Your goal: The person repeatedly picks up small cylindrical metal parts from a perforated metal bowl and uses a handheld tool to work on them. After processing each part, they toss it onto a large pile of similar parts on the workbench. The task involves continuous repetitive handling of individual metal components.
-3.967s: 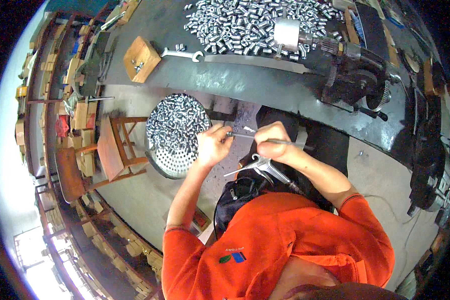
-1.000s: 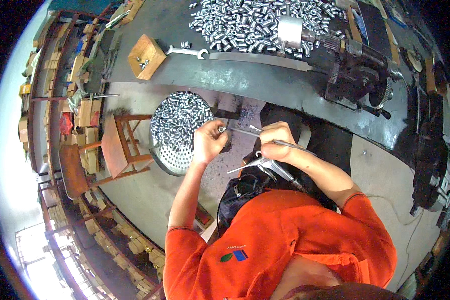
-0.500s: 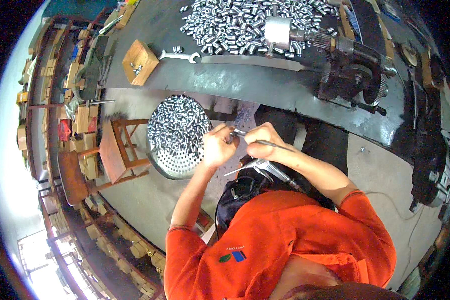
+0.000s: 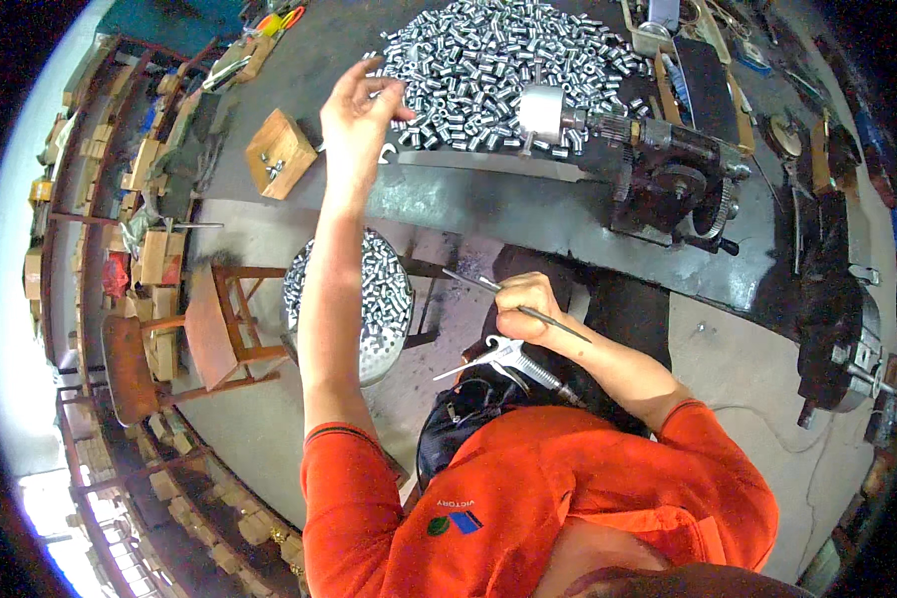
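Observation:
My left hand (image 4: 357,118) is stretched out over the bench at the left edge of a heap of small shiny metal sleeves (image 4: 488,75). Its fingers are spread and slightly bent, and I see nothing held in them. Closed in front of my body, my right hand (image 4: 526,304) grips a thin dark rod-like tool (image 4: 473,280), whose tip points up and left. Beneath my left forearm stands a round perforated bowl (image 4: 377,361) full of similar metal sleeves, partly hidden by the arm. A silver air blow gun (image 4: 513,357) lies near my lap, below the right hand.
A geared metal machine (image 4: 673,179) with a cylindrical head stands on the dark bench (image 4: 448,199), right of the heap. Left of my hand are a small wooden box (image 4: 281,154) and a partly hidden wrench (image 4: 389,153). Wooden chair (image 4: 219,329) and loaded shelves (image 4: 80,249) stand further left.
My left hand has left the rod's tip near my right hand and moved up and left to the heap on the bench. The right hand still holds the rod. The view has shifted slightly.

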A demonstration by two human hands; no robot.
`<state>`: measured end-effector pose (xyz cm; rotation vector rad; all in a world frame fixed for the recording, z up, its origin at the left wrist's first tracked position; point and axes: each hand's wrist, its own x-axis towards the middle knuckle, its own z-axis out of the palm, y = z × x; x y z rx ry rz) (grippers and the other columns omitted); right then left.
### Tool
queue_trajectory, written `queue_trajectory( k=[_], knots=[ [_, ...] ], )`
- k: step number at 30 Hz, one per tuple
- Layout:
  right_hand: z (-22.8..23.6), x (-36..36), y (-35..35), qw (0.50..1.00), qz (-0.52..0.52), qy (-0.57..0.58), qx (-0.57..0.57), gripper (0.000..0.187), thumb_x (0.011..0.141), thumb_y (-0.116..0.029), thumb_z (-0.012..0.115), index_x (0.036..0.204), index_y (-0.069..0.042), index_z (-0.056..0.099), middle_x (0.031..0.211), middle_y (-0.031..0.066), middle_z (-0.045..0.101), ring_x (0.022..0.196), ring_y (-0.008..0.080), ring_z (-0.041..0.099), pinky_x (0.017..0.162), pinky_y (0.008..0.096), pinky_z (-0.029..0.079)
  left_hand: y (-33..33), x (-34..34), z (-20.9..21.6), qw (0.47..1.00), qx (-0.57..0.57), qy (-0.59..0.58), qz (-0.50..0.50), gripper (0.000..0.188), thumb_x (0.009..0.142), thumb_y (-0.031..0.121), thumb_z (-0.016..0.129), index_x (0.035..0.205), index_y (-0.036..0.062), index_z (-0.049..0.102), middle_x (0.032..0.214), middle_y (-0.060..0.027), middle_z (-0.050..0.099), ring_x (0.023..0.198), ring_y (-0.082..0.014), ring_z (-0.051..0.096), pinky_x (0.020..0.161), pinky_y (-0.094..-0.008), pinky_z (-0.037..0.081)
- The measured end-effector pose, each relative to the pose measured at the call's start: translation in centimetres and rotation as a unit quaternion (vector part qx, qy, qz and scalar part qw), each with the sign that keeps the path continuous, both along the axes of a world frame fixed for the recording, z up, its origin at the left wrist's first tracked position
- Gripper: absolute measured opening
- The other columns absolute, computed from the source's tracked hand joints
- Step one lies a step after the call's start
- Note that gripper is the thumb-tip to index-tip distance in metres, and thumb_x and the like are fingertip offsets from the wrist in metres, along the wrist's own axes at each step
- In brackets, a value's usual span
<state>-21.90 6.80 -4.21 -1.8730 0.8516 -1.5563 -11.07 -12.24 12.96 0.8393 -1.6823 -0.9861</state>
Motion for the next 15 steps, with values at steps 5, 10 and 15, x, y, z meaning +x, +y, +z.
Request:
queue_trajectory(
  k=[5,10,15],
  knots=[
    [0.3,-0.2,-0.1,1.000,-0.006,0.010,0.023,0.031,0.059,-0.017,0.057,0.051,-0.006,0.028,0.048,0.0090,0.030,0.041,0.0273,0.036,0.040,0.0379,0.026,4.5,3.5,-2.9,0.986,0.063,-0.128,-0.081,0.029,0.086,0.012,0.057,0.107,-0.0076,0.054,0.077,-0.0077,0.063,0.067,-0.0136,0.059,0.064,-0.0257,0.048],
    [0.2,0.2,-0.1,0.999,0.031,0.006,0.044,0.032,0.060,-0.017,0.057,0.052,-0.006,0.028,0.048,0.0091,0.030,0.040,0.0268,0.036,0.040,0.0379,0.027,13.0,5.9,-9.6,0.943,0.239,-0.205,-0.106,0.018,0.089,0.012,0.054,0.093,-0.0046,0.061,0.067,-0.0039,0.061,0.061,-0.0096,0.056,0.061,-0.0241,0.047],
    [-0.6,1.0,0.1,0.992,0.078,-0.039,0.091,0.024,0.056,-0.010,0.057,0.051,-0.004,0.035,0.048,0.0089,0.042,0.041,0.0242,0.043,0.040,0.0341,0.033,15.2,5.7,-11.1,0.951,0.258,-0.128,-0.111,0.015,0.087,0.008,0.054,0.086,-0.0049,0.061,0.063,-0.0037,0.059,0.058,-0.0085,0.055,0.055,-0.0234,0.044]
  ],
)
